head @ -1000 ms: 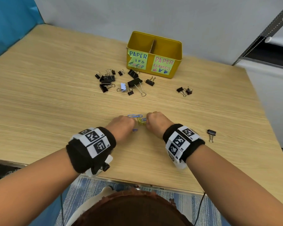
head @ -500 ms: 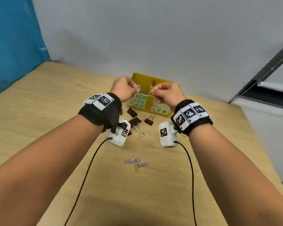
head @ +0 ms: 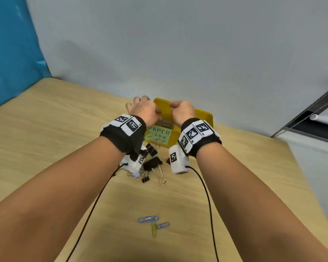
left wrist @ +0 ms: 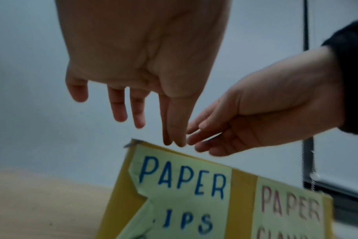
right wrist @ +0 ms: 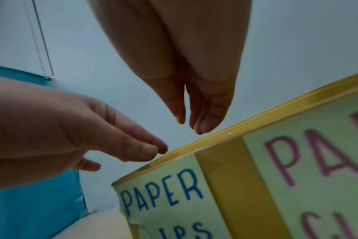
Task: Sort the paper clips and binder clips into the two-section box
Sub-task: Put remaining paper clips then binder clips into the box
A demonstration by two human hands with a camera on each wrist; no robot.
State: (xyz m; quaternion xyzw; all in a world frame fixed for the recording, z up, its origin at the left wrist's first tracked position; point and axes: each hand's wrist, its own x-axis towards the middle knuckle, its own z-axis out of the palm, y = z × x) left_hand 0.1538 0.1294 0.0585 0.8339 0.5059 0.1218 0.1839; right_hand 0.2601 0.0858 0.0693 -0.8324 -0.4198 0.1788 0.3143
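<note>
**Inspector:** Left hand [head: 144, 110], fingers now spread and slack, empty, over the yellow box [head: 206, 118]. Half a second ago it pinched clips.

**Clerk:** Right hand [head: 182, 110]?

**Inspector:** Likewise loosened, empty. Delivery apparently made to the paper-clip section. Outstanding: three paper clips [head: 152, 223] nearer; binder clips [head: 152, 163] before the box.

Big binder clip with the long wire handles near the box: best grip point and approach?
Grip the black body, thumb and finger across its flat sides, coming from above. It lies flat on the table with both wire handles splayed toward the person; the thin loops would likely swing, and the body is the bulkiest part. Both hands look empty, over the box.
</note>
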